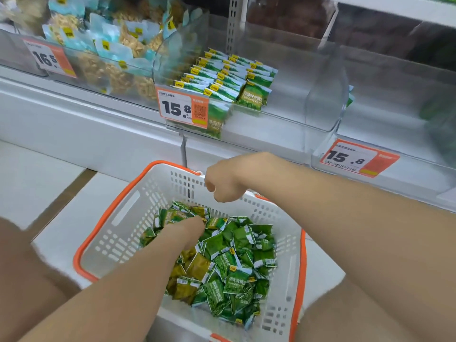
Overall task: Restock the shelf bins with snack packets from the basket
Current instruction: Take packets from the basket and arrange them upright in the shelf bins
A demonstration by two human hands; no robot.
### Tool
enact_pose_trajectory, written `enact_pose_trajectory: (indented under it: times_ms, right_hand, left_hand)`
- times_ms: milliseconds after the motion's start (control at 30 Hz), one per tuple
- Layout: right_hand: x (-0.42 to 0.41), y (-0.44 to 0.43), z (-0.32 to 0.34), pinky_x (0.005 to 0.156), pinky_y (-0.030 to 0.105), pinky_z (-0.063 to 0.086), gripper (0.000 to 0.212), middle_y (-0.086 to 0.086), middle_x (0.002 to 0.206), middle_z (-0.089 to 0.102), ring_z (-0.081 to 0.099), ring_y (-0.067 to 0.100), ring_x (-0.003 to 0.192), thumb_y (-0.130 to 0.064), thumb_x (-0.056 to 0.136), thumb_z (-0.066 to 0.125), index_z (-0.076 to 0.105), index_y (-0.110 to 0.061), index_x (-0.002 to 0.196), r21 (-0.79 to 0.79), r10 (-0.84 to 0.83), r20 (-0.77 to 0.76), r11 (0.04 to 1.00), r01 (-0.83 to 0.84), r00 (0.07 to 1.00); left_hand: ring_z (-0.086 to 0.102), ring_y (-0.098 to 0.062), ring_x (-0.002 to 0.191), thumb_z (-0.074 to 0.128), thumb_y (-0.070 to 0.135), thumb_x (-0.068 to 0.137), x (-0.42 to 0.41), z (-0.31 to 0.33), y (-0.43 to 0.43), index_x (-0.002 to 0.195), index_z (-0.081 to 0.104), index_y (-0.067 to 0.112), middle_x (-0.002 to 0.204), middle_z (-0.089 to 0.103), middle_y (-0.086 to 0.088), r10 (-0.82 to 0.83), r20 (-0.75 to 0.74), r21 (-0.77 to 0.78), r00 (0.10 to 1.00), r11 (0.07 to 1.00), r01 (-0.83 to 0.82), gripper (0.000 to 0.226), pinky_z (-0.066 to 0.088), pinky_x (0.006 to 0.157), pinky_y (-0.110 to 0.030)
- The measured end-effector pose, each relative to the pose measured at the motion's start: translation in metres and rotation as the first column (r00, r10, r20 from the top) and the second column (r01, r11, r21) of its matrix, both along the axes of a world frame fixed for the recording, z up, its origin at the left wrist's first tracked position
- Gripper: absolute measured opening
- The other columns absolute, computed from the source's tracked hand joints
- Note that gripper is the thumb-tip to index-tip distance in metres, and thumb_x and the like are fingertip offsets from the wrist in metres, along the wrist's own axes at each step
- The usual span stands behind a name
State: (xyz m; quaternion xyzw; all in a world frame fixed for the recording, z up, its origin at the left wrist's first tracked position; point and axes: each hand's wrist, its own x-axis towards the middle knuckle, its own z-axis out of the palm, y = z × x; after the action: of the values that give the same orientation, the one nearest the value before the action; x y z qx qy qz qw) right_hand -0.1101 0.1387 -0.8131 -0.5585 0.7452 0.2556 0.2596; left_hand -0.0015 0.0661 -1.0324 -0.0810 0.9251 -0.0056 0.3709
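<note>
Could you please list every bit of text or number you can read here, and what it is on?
"16.5": left price tag.
"15.8": middle price tag.
"15.8": right price tag.
Green packets: print too blurred to read.
Tags' small print: unreadable.

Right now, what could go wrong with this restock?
Olive packets lie mixed among the green packets in the basket; a blind handful could put the wrong kind in the shelf bin. Dropped loosely, new packets could also topple the neat standing rows there.
</note>
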Motion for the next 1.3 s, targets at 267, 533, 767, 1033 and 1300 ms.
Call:
enact_pose_trajectory:
  times_ms: [267, 533, 767, 1033, 1300]
  right_hand:
    - [-0.01, -0.008, 0.003, 0.097, 0.047, 0.056, 0.04, 0.008, 0.128, 0.067, 0.066, 0.029, 0.114, -0.024, 0.097, 0.047, 0.064, -0.017, 0.132, -0.045, 0.0, 0.04, 0.999, 0.002, 0.999]
    - [-0.02, 0.004, 0.016, 0.1, 0.049, 0.054, 0.037, 0.005, 0.126, 0.069, 0.066, 0.028, 0.116, -0.029, 0.097, 0.049, 0.067, -0.021, 0.127, -0.098, -0.037, 0.065, 0.994, 0.043, 0.997]
    - [-0.027, 0.03, 0.041, 0.092, 0.048, 0.059, 0.033, 0.008, 0.11, 0.075, 0.071, 0.03, 0.103, -0.019, 0.094, 0.056, 0.069, -0.015, 0.123, -0.14, -0.054, 0.097, 0.988, 0.067, 0.994]
    - [-0.024, 0.064, 0.074, 0.067, 0.04, 0.063, 0.078, -0.002, 0.091, 0.07, 0.072, 0.02, 0.078, -0.074, 0.056, 0.085, 0.058, -0.023, 0.108, -0.417, -0.162, 0.103, 0.889, 0.191, 0.981]
    - [-0.026, 0.071, 0.09, 0.054, 0.033, 0.053, 0.033, 0.007, 0.093, 0.072, 0.074, 0.016, 0.068, -0.015, 0.092, 0.074, 0.052, -0.017, 0.117, -0.533, -0.185, 0.651, 0.579, 0.617, 0.736]
  left_hand:
    - [0.056, -0.03, 0.123, 0.059, -0.009, 0.092, -0.012, -0.009, -0.007, 0.122, 0.063, 0.003, 0.134, 0.055, -0.014, 0.137, -0.124, 0.082, 0.983, 0.988, -0.128, 0.032, 0.053, 0.098, -0.042]
    - [0.064, -0.023, 0.1, 0.061, 0.002, 0.093, -0.022, 0.035, -0.007, 0.087, 0.077, 0.035, 0.108, 0.073, 0.002, 0.587, -0.475, 0.422, 0.656, 0.806, -0.415, 0.037, 0.054, 0.089, -0.036]
    - [0.065, -0.022, 0.08, 0.064, 0.004, 0.089, -0.033, 0.137, 0.008, 0.072, 0.069, 0.036, 0.081, 0.071, 0.001, 0.737, -0.464, 0.699, 0.491, 0.645, -0.307, 0.037, 0.045, 0.062, -0.023]
    - [0.078, -0.029, 0.074, 0.067, -0.005, 0.082, -0.035, 0.246, 0.021, 0.085, 0.079, 0.003, 0.084, 0.077, -0.019, 0.927, -0.19, 0.912, 0.323, 0.288, -0.291, 0.014, 0.066, 0.075, -0.045]
    - [0.07, -0.023, 0.058, 0.06, 0.017, 0.101, -0.037, 0.326, 0.009, 0.111, 0.064, 0.005, 0.098, 0.071, -0.022, 0.936, -0.182, 0.882, 0.301, 0.291, -0.37, 0.016, 0.065, 0.061, -0.039]
